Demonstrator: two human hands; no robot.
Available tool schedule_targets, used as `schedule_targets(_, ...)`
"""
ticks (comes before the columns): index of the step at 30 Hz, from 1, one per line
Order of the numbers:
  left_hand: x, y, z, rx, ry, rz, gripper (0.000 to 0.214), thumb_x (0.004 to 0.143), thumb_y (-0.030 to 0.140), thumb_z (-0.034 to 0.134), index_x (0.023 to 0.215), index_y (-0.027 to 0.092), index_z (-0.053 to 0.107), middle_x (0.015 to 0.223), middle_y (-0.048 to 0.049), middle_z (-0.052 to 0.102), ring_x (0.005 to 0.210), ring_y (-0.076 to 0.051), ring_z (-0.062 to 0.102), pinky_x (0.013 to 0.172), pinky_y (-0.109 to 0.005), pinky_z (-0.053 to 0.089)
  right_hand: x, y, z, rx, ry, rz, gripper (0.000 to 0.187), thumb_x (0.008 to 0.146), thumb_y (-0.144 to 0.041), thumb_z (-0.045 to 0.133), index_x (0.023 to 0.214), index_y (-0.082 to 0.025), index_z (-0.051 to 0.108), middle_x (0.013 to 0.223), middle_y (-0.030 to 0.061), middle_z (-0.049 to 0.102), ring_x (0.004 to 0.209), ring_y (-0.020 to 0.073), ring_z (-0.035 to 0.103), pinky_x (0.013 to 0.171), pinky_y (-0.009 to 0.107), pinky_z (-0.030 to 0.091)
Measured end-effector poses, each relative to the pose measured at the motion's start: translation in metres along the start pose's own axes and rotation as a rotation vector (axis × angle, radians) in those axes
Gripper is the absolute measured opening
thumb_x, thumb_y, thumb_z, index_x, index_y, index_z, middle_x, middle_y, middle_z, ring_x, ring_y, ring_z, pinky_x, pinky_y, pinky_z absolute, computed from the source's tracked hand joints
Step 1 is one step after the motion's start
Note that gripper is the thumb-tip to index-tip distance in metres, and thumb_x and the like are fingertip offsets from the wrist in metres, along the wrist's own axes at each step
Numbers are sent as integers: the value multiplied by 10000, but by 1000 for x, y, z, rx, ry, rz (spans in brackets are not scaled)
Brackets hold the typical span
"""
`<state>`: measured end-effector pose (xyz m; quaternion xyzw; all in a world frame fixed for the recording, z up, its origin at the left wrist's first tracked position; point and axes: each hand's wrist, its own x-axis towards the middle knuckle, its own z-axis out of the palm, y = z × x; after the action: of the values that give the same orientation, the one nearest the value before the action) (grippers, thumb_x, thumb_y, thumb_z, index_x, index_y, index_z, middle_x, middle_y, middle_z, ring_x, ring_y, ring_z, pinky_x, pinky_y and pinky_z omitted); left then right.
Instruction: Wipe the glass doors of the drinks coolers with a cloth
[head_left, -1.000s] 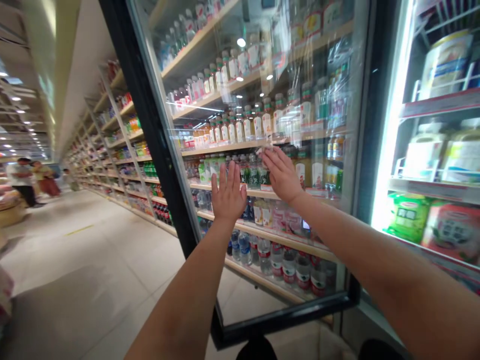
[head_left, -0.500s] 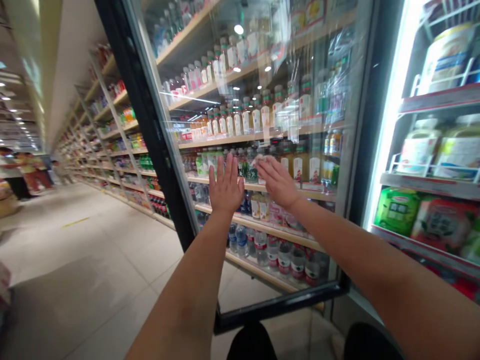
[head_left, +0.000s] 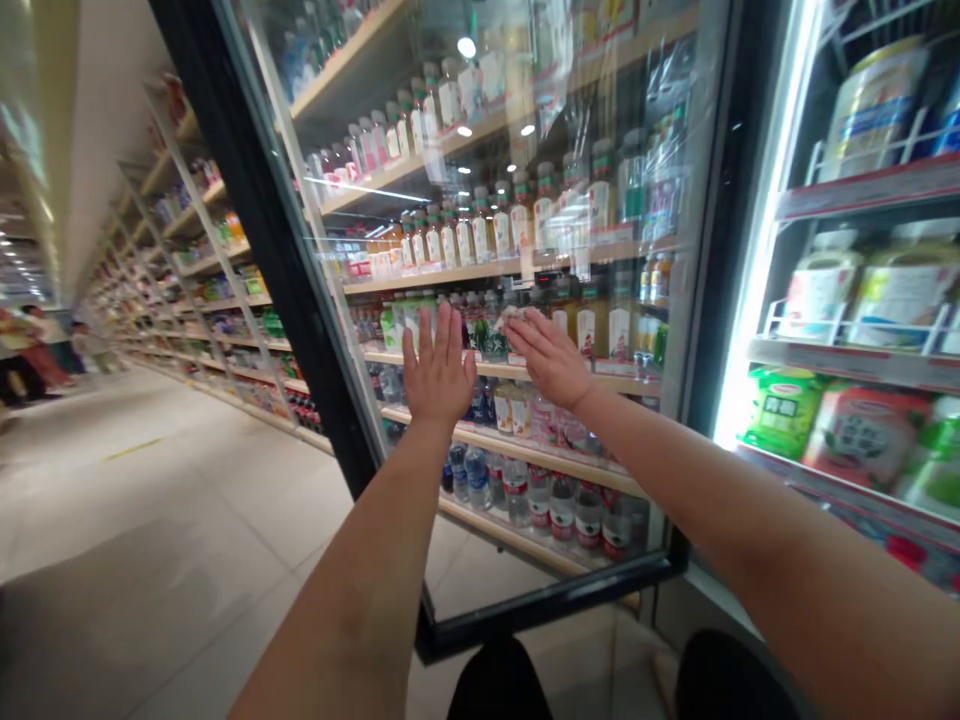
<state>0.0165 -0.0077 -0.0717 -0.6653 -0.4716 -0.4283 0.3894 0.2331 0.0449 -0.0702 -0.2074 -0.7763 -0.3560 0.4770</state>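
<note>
In front of me a glass door [head_left: 420, 210] with a black frame stands swung out from a lit fridge. My left hand [head_left: 437, 375] lies flat against the pane, fingers straight and slightly apart, with nothing in it. To its right, my right hand [head_left: 553, 358] presses a small, pale, crumpled tissue [head_left: 517, 318] to the glass. The tissue pokes out past its fingertips; the rest is hidden under the fingers.
Behind the pane, wooden shelves [head_left: 420, 277] carry rows of bottles. The fridge at right holds drink bottles [head_left: 821, 285] and green packs [head_left: 784, 410] on racks. An aisle floor [head_left: 202, 480] runs left, with people [head_left: 37, 345] far off.
The view has shifted slightly, so the door and both hands sit a little further left. Both hands stay on the glass, with the tissue still under the right fingers.
</note>
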Motion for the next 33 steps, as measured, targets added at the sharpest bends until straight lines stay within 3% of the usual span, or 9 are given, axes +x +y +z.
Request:
schedule_targets(3, 0, 1, -1, 5, -1, 0, 662, 1007, 264, 465, 1622, 113, 271, 1668, -112, 228, 1579, -278, 56, 1308, -539, 6, 15, 12, -8, 6, -12, -6, 534, 994, -125, 392, 1485, -287, 526, 1530, -19, 514, 1504, 214, 377, 1278, 479, 344)
schedule_targets(7, 0, 4, -3, -4, -22, -14, 673, 995, 252, 473, 1620, 104, 272, 1671, -115, 217, 1578, -287, 54, 1305, -551, 4, 20, 20, -16, 25, 93, 186, 604, 967, -105, 378, 1550, -248, 445, 1581, 26, 445, 1556, 243, 266, 1287, 544, 303)
schedule_targets(13, 1, 6, -4, -11, -32, -33, 690, 992, 245, 480, 1631, 130, 248, 1676, -106, 213, 1579, -279, 53, 1307, -541, 1, -18, -16, -9, 191, -6, 172, 564, 981, -107, 354, 1499, -258, 521, 1527, 34, 517, 1526, 214, 341, 1283, 495, 340)
schedule_targets(15, -1, 8, -5, 1, -17, -24, 667, 1005, 261, 489, 1626, 149, 273, 1678, -122, 197, 1577, -300, 29, 1292, -589, 7, -13, -24, -5, 260, 22, 240, 594, 992, -117, 336, 1558, -272, 429, 1600, 26, 417, 1529, 187, 332, 1284, 456, 349)
schedule_targets(18, -6, 14, -6, -19, -35, 132, 542, 1025, 258, 492, 1563, 235, 429, 1668, -115, 238, 1572, -319, 46, 1269, -649, 56, 1, -32, 2, 287, 104, 346, 648, 1007, -159, 330, 1640, -245, 218, 1688, 47, 206, 1548, 181, 285, 1267, 418, 378)
schedule_targets(22, -7, 26, -5, -62, -98, 356, 478, 1020, 164, 453, 1479, 265, 542, 1577, -63, 450, 1536, -223, 281, 1282, -467, 247, 10, -37, 4, 294, 131, 343, 610, 1025, -231, 316, 1630, -183, 246, 1668, 86, 267, 1539, 180, 307, 1258, 366, 381)
schedule_targets(25, -2, 31, -3, -59, -71, 374, 468, 1039, 184, 430, 1500, 170, 505, 1540, -116, 495, 1497, -241, 372, 1252, -451, 318, 19, -24, -8, 267, 131, 277, 576, 1051, -288, 265, 1616, -173, 284, 1648, 97, 320, 1524, 176, 340, 1264, 362, 363)
schedule_targets(28, 0, 35, -1, -47, -31, 378, 435, 1045, 267, 493, 1461, 145, 536, 1489, -133, 551, 1460, -274, 432, 1236, -468, 342, 33, 6, -18, 113, 197, 290, 564, 1071, -350, 239, 1612, -202, 297, 1649, 92, 319, 1539, 226, 309, 1287, 483, 285)
schedule_targets(33, -6, 49, 6, -26, 74, 340, 274, 1004, 345, 616, 1194, 158, 678, 1304, -147, 670, 1398, -320, 497, 1210, -532, 350, 35, 46, -9, -141, 206, 345, 600, 1074, -518, 240, 1606, -250, 314, 1645, 69, 334, 1552, 284, 262, 1284, 605, 142)
